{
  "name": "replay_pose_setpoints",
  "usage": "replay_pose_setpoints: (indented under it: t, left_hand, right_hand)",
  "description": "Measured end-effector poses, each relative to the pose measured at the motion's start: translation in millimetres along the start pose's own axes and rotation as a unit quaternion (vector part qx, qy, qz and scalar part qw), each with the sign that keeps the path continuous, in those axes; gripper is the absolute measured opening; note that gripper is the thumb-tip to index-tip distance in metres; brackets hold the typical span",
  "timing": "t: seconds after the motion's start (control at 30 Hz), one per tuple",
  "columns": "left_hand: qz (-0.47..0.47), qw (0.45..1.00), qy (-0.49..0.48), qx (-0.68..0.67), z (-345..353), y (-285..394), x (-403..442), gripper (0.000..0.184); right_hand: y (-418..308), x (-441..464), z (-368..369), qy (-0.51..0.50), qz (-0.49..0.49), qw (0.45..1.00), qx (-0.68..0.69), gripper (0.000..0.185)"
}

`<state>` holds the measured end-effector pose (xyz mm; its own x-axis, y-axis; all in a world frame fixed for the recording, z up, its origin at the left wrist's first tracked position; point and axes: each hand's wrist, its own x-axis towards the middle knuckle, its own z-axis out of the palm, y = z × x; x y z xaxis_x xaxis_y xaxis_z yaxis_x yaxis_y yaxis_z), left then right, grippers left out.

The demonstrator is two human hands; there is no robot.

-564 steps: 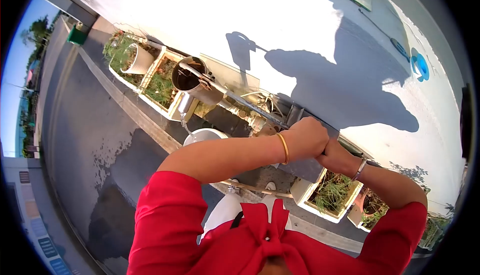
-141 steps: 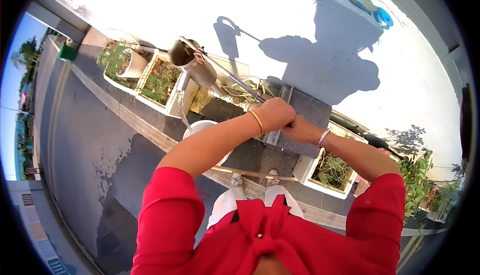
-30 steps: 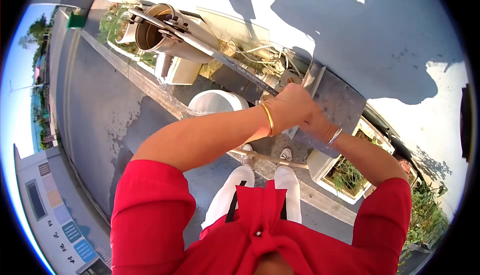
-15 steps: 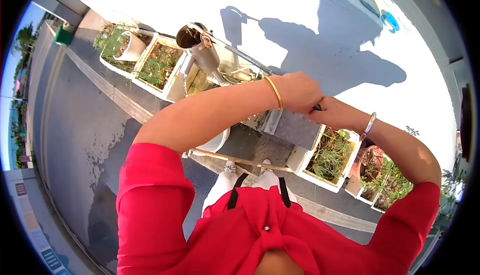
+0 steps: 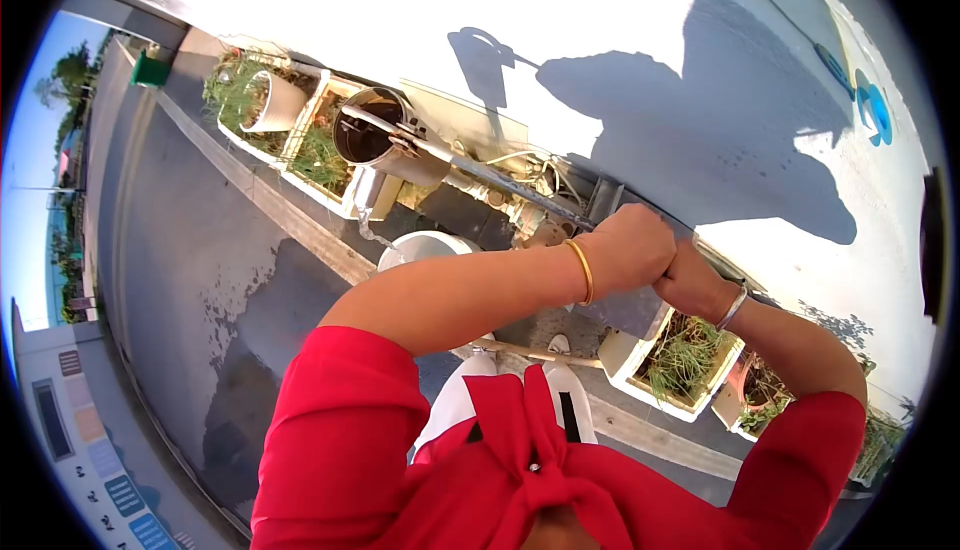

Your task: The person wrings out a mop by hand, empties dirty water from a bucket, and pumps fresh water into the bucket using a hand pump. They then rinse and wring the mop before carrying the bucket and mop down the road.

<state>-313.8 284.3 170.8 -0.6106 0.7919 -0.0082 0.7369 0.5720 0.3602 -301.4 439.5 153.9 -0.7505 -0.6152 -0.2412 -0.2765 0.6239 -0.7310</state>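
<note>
Both my hands are closed on the far end of a long metal pump handle (image 5: pixel 500 182). My left hand (image 5: pixel 632 244), with a gold bangle at the wrist, grips it. My right hand (image 5: pixel 692 278), with a silver bangle, is closed against the left; the handle's end is hidden beneath them. The handle runs leftward to the hand pump (image 5: pixel 410 165), a metal cylinder with an open, rusty-looking mouth. From its spout (image 5: pixel 368 190), water (image 5: pixel 372 234) runs toward a white bucket (image 5: pixel 428 244), partly hidden behind my left forearm.
White planters with green plants (image 5: pixel 685 358) stand at the right, and another planter row (image 5: pixel 318 160) lies left of the pump. A white wall (image 5: pixel 350 10) rises beyond, with my shadow on it. Wet pavement (image 5: pixel 250 350) spreads at left. A blue object (image 5: pixel 876 115) is at upper right.
My hands and the handle end have shifted down and right in view, while the camera view has tilted too. Water now streams from the spout, and the bucket shows more.
</note>
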Motion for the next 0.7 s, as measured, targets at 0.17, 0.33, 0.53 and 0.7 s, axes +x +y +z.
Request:
replay_pose_setpoints:
  t: [0.17,0.33,0.53,0.7]
  left_hand:
    - [-0.047,0.996,-0.059,0.041,44.0,-28.3,0.4,0.01]
    - [-0.123,0.972,-0.181,0.082,84.3,-56.2,-13.4,0.011]
    - [-0.02,0.984,-0.104,0.14,76.6,-37.5,-43.9,0.01]
    - [0.061,0.985,-0.077,0.144,4.5,15.8,-57.4,0.01]
  right_hand:
    - [59.5,36.6,50.4,0.033,-0.117,0.992,0.013,0.016]
    - [85.9,75.1,119.9,0.047,-0.135,0.989,0.038,0.015]
    - [47.2,47.0,141.2,0.121,-0.112,0.979,0.116,0.02]
    - [-33.3,-26.2,64.0,-0.017,0.09,0.996,0.024,0.027]
